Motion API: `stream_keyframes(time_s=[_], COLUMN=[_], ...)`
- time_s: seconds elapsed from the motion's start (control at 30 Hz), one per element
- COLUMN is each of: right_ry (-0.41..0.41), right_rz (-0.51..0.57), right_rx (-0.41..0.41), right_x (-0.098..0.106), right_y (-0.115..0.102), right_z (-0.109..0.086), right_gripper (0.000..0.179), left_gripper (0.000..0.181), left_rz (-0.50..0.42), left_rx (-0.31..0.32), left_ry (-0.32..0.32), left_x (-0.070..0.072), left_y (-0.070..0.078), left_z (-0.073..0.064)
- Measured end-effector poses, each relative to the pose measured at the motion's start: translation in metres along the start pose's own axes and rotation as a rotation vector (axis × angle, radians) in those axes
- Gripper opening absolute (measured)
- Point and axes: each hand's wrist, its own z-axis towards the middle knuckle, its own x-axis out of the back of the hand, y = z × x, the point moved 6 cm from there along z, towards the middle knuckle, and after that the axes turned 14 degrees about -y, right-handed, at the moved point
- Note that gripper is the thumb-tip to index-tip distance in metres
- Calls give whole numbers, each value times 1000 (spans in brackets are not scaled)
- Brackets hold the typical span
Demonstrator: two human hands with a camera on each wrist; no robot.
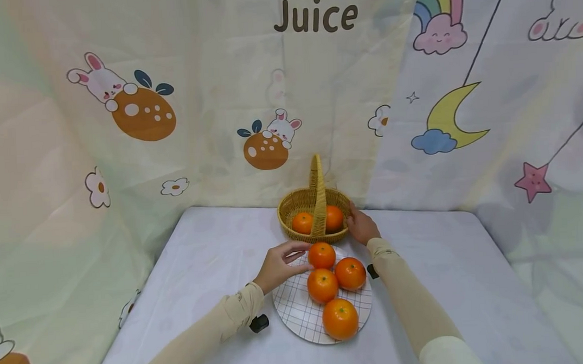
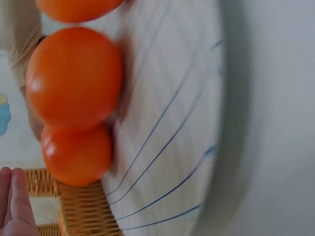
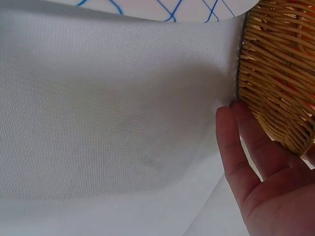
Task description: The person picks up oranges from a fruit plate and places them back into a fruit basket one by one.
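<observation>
My left hand [image 1: 281, 264] reaches over the left side of a round plate [image 1: 292, 307], its fingertips right at the rearmost orange [image 1: 322, 255] and nothing enclosed between fingers and thumb. In the left wrist view the straight fingers [image 2: 20, 199] of this hand show before the basket. My right hand [image 1: 363, 226] touches the right side of a wicker basket [image 1: 286, 204] with a tall handle. Seen from the right wrist, its fingers [image 3: 229, 132] extend nearly straight along the woven wall. Two oranges lie inside the basket, one [image 1: 302, 223] left of the handle.
More oranges sit on the checked plate: one [image 1: 351, 273] at the right, one [image 1: 322, 285] in the middle, one [image 1: 340, 319] at the front. The basket stands just behind the plate, close to the printed backdrop [image 1: 222, 168]. White cloth [image 1: 206, 234] covers the table.
</observation>
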Motion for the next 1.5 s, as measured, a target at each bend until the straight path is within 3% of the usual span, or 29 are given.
stream_keyframes(time_s=[0.3,0.5,0.67,0.77,0.9,1.03,1.17,1.33,1.5], right_ry=[-19,-26,-23,-17,-21,-17,-22,-28,-30], right_rz=[40,46,45,46,42,64,71,69,69], right_rx=[-27,-30,-32,-30,-26,-23,-25,-34,-33], right_x=[0,1,1,0,-2,-4,-5,-4,-3], right_y=[2,-2,-1,0,3,6,7,6,5], right_z=[-2,-4,-4,-3,-1,0,1,0,-1], right_gripper=[54,54,54,54,53,53,54,54,53], left_gripper=[57,62,65,65,66,69,70,69,69], left_rz=[109,126,197,289,408,434,438,446,452], left_rx=[6,25,7,-37,-139,-233,-251,-247,-210], left_ry=[-114,-122,-114,-82,-63,-119,-151,-148,-148], left_x=[-31,-40,-45,-48,-57,-77,-93,-101,-107], left_y=[-5,-16,-19,-11,11,32,40,32,7], left_z=[-15,-21,-24,-25,-25,-26,-31,-38,-43])
